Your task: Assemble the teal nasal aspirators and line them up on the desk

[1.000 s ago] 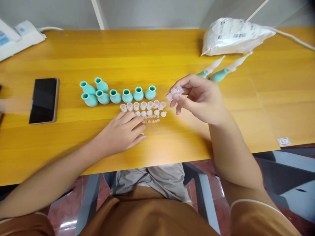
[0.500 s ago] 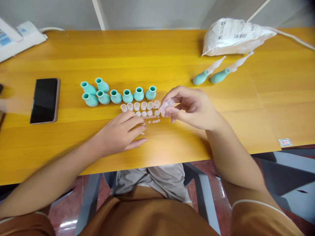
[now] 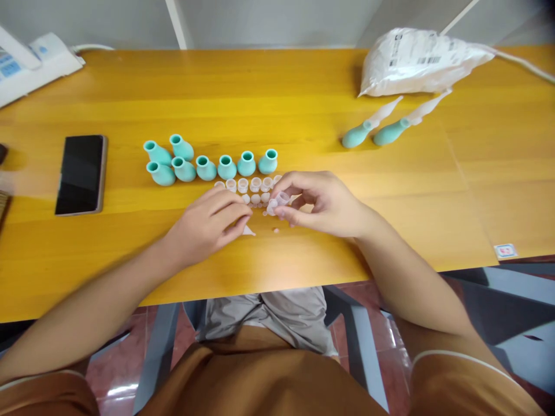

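My right hand pinches a small translucent plastic collar between thumb and fingertips, above the small parts. My left hand rests just left of it, fingertips drawn together; whatever they hold, if anything, is hidden. From under that hand pokes a white pointed nozzle. Between and behind the hands runs a row of clear plastic collars, with white round discs before it, partly covered by my fingers. Several teal rubber bulbs stand behind, mouths up. A tiny round piece lies near my right hand.
Two teal bulbs with white nozzles fitted lie at the right, before a white plastic bag. A black phone lies at the left. A white power strip sits in the far left corner. The wooden table's front edge is near my lap.
My right hand has moved down and left with the collar, over the small parts. My left hand's fingers have drawn together. A nozzle now shows more below them.
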Demonstrator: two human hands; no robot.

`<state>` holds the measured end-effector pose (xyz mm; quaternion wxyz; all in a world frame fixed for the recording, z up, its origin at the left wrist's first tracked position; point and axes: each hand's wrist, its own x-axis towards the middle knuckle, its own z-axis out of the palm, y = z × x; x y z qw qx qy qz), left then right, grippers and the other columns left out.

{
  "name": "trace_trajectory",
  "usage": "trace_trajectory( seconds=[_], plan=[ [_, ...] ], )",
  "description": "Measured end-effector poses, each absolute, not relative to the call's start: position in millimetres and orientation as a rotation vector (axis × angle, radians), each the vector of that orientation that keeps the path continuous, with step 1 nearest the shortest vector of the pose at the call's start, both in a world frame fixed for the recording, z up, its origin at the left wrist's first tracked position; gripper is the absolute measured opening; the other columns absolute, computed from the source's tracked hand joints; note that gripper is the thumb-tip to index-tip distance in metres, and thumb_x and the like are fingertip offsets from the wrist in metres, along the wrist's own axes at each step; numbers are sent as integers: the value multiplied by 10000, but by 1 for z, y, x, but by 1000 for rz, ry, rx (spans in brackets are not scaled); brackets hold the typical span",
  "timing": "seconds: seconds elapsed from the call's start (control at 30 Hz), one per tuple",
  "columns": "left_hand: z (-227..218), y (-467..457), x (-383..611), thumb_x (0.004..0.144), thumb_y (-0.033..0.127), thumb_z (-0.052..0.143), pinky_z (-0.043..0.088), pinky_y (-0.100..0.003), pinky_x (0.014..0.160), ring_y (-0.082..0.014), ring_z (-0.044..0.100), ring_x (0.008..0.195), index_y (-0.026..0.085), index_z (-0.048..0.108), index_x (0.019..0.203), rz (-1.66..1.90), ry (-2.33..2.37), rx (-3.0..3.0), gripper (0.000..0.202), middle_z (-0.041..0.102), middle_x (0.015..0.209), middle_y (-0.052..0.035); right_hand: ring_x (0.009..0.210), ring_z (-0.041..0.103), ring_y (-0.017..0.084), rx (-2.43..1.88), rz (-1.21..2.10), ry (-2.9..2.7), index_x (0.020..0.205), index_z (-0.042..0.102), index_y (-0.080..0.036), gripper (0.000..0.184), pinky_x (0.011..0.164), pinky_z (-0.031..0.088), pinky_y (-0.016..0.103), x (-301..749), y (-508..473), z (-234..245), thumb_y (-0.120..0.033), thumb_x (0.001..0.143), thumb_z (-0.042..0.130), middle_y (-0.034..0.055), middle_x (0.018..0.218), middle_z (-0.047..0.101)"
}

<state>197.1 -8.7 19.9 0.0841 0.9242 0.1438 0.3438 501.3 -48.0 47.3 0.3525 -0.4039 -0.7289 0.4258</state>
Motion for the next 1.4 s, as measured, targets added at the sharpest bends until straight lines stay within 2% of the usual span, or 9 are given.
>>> trace_trajectory(
  seconds=[0.23,0.33,0.5,0.67,0.83,1.0,1.13,1.3,1.4],
  plan=[
    [33,-22,204,1190,138,730,640,-403,856,-246,762,1005,187,759,1261,939,114,2884,90,898,1151,-54,864,781,196,-1140,1111,-1874,1062,781,-239,149,613,610,287,517,-49,61,-362,1063,865,32,979,839],
    [38,-40,210,1219,108,641,625,-403,843,-244,762,1016,166,802,1196,908,22,2920,173,908,1179,-60,788,750,194,-1155,1067,-1741,1046,758,-253,213,575,618,313,531,-46,70,-408,1068,903,27,938,802],
    [39,-60,246,1232,129,635,591,-399,784,-232,718,936,169,801,1096,720,88,3018,219,876,1105,-74,613,657,173,-1057,921,-1498,1029,720,-313,466,514,575,369,560,-20,60,-713,1025,959,7,916,823],
    [45,-70,330,1177,211,807,684,-347,947,-223,826,1107,181,794,1131,243,331,3014,56,875,1195,-50,721,656,178,-1094,747,-1349,1087,683,-361,605,654,561,394,585,28,10,-935,985,846,3,1039,850],
    [49,-76,400,1193,504,756,678,-277,1063,-238,873,1254,147,773,1150,258,573,3004,360,868,1273,-46,727,656,219,-1228,703,-1205,1041,626,-330,864,629,504,399,610,61,-25,-1155,812,740,43,972,749],
    [47,-80,433,1196,422,747,684,-214,1053,-196,913,1164,173,725,989,323,595,2955,324,875,1189,10,787,656,222,-1222,662,-1244,1117,601,-336,866,641,474,389,627,59,-19,-1167,875,636,45,947,721],
    [42,-77,444,1221,251,679,686,-199,1061,-180,913,1182,180,714,933,336,594,2894,299,889,1191,0,715,618,236,-1145,736,-1162,1040,636,-351,765,609,516,429,621,49,-5,-1051,820,851,44,973,760],
    [38,-76,428,1231,262,621,711,-231,995,-186,907,1079,180,768,981,383,580,2753,302,860,1056,51,630,577,187,-1059,840,-1216,1000,662,-350,719,569,566,387,602,41,6,-1005,842,911,-5,868,748],
    [43,-79,393,1121,149,816,751,-249,842,-160,884,889,226,766,953,426,547,2646,191,860,949,49,590,532,153,-995,923,-1317,986,643,-327,753,527,529,341,582,35,11,-996,825,949,-28,834,730]
  ],
)
